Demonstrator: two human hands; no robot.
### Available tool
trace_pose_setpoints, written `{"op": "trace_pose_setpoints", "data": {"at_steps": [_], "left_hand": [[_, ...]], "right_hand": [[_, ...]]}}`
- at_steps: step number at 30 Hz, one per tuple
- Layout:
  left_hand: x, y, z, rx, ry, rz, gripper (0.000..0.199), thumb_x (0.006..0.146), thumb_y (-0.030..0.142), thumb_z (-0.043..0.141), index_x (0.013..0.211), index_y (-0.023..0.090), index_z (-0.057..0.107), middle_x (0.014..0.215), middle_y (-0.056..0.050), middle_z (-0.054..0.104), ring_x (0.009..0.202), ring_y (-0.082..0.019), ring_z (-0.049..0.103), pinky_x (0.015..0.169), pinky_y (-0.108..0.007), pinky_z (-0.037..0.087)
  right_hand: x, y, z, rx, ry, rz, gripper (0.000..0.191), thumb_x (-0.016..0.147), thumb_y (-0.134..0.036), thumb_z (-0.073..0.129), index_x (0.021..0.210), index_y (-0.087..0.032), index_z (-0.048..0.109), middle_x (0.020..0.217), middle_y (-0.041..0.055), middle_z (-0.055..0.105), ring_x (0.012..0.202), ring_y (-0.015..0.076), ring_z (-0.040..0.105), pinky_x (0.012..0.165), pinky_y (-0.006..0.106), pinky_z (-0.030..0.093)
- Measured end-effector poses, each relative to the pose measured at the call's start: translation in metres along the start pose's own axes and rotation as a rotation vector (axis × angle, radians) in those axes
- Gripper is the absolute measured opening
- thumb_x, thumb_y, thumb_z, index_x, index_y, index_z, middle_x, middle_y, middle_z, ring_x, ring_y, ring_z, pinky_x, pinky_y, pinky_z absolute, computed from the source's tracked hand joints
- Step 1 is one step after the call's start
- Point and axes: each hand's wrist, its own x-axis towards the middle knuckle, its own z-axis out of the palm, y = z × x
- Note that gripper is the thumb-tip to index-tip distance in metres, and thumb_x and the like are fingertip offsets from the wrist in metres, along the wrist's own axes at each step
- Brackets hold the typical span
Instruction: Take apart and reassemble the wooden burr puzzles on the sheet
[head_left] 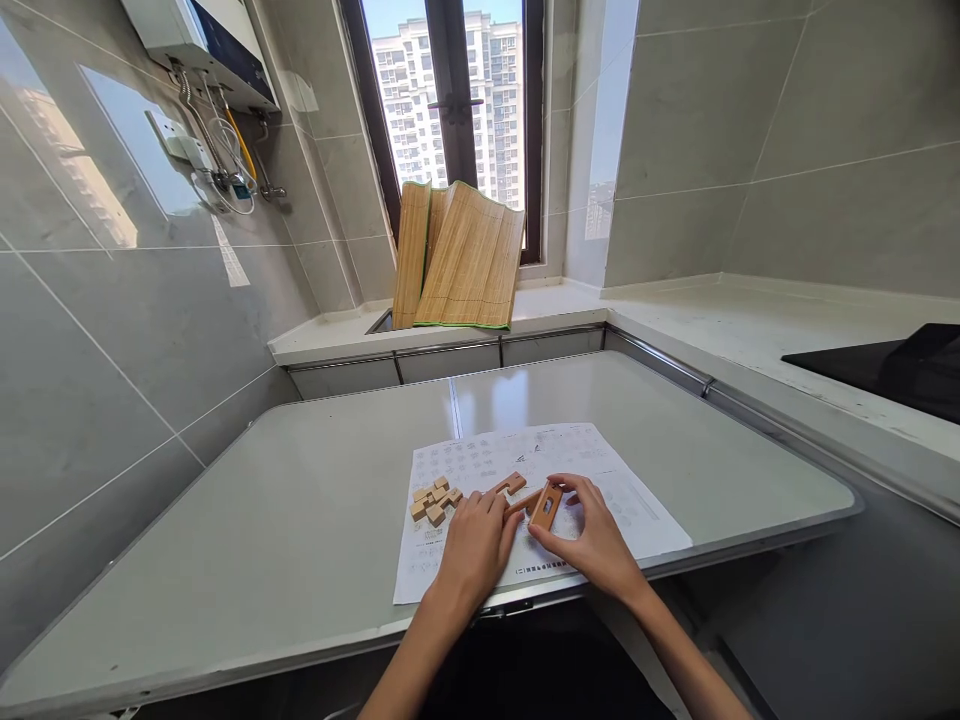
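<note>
My right hand [596,540] grips a reddish-brown wooden piece [546,508] between thumb and fingers, one at its top end and one at its lower edge. That piece is a flat block with an opening through its face. Close beside it, my left hand [476,545] is closed around a slim brown wooden stick [523,503], mostly hidden by the fingers. Just beyond the left fingertips lies a notched brown wooden piece [512,484]. To the left of that hand, a cluster of pale wooden blocks [435,505] rests on the printed paper sheet [600,470].
The paper lies at the front edge of a pale, glossy table [322,490]. Behind it, a folded bamboo mat [472,260] leans at the window on a white ledge [562,300]. A black cooktop-like panel [885,365] sits on the right counter. A wall heater [210,50] hangs upper left.
</note>
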Motion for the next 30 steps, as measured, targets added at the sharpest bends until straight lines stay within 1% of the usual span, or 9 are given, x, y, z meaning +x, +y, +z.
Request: {"op": "trace_pose_setpoints", "data": {"at_steps": [3, 6, 11, 14, 16, 19, 23, 27, 30], "left_hand": [[-0.004, 0.004, -0.004, -0.311, 0.015, -0.095, 0.031, 0.104, 0.039, 0.04, 0.102, 0.02, 0.064, 0.093, -0.007, 0.069, 0.083, -0.023, 0.06, 0.075, -0.033, 0.043], [-0.008, 0.007, -0.01, -0.593, -0.013, -0.183, 0.037, 0.103, 0.048, 0.04, 0.102, 0.02, 0.064, 0.078, -0.001, 0.063, 0.071, -0.017, 0.054, 0.069, -0.029, 0.039], [-0.013, 0.01, -0.02, -1.078, -0.179, -0.342, 0.041, 0.095, 0.058, 0.053, 0.086, 0.019, 0.057, 0.065, 0.007, 0.037, 0.059, -0.01, 0.031, 0.057, -0.025, 0.026], [-0.017, 0.01, -0.025, -1.32, -0.265, -0.368, 0.04, 0.094, 0.056, 0.058, 0.081, 0.019, 0.051, 0.064, 0.009, 0.025, 0.057, -0.009, 0.019, 0.056, -0.026, 0.018], [-0.021, 0.009, -0.028, -1.431, -0.312, -0.375, 0.039, 0.094, 0.052, 0.061, 0.078, 0.019, 0.047, 0.064, 0.009, 0.023, 0.057, -0.009, 0.014, 0.056, -0.026, 0.016], [-0.024, 0.006, -0.03, -1.531, -0.374, -0.385, 0.038, 0.095, 0.048, 0.063, 0.077, 0.018, 0.045, 0.065, 0.009, 0.022, 0.057, -0.008, 0.011, 0.056, -0.026, 0.015], [-0.028, 0.002, -0.031, -1.575, -0.404, -0.376, 0.039, 0.094, 0.046, 0.064, 0.076, 0.019, 0.043, 0.063, 0.01, 0.022, 0.056, -0.008, 0.01, 0.055, -0.026, 0.015], [-0.029, 0.002, -0.033, -1.564, -0.406, -0.38, 0.04, 0.092, 0.048, 0.066, 0.076, 0.02, 0.042, 0.063, 0.01, 0.021, 0.055, -0.008, 0.011, 0.055, -0.026, 0.016], [-0.03, 0.003, -0.035, -1.495, -0.387, -0.389, 0.04, 0.091, 0.05, 0.066, 0.078, 0.019, 0.045, 0.063, 0.01, 0.023, 0.055, -0.007, 0.014, 0.055, -0.026, 0.017]], "right_hand": [[-0.001, -0.002, -0.003, 0.059, 0.029, -0.028, 0.053, 0.077, -0.039, 0.078, 0.123, -0.028, 0.053, 0.126, 0.0068, 0.057, 0.115, 0.0286, 0.055, 0.096, 0.046, 0.051], [-0.002, -0.003, -0.006, 0.164, 0.029, -0.064, 0.054, 0.078, -0.037, 0.078, 0.125, -0.028, 0.053, 0.13, 0.0067, 0.056, 0.121, 0.029, 0.054, 0.098, 0.046, 0.049], [-0.005, -0.011, -0.015, 0.341, -0.014, -0.091, 0.057, 0.078, -0.037, 0.078, 0.128, -0.029, 0.052, 0.138, 0.0082, 0.052, 0.129, 0.031, 0.05, 0.104, 0.047, 0.044], [-0.006, -0.02, -0.02, 0.438, -0.034, -0.121, 0.06, 0.078, -0.039, 0.08, 0.13, -0.03, 0.051, 0.14, 0.0094, 0.051, 0.133, 0.0326, 0.046, 0.106, 0.048, 0.043], [-0.006, -0.026, -0.022, 0.497, -0.05, -0.138, 0.061, 0.078, -0.04, 0.081, 0.131, -0.03, 0.051, 0.14, 0.0098, 0.051, 0.135, 0.033, 0.045, 0.108, 0.048, 0.042], [-0.006, -0.031, -0.025, 0.573, -0.092, -0.135, 0.066, 0.076, -0.043, 0.084, 0.132, -0.031, 0.052, 0.142, 0.0102, 0.051, 0.135, 0.0332, 0.046, 0.111, 0.048, 0.041], [-0.007, -0.032, -0.026, 0.662, -0.158, -0.121, 0.074, 0.07, -0.048, 0.088, 0.133, -0.03, 0.053, 0.142, 0.0114, 0.052, 0.134, 0.0344, 0.048, 0.111, 0.05, 0.042], [-0.01, -0.035, -0.029, 0.673, -0.213, -0.078, 0.077, 0.067, -0.048, 0.091, 0.133, -0.031, 0.054, 0.144, 0.0112, 0.053, 0.135, 0.0343, 0.049, 0.114, 0.052, 0.041], [-0.013, -0.041, -0.031, 0.661, -0.268, -0.028, 0.08, 0.065, -0.044, 0.093, 0.134, -0.032, 0.053, 0.142, 0.0102, 0.055, 0.135, 0.033, 0.05, 0.116, 0.052, 0.04]]}}
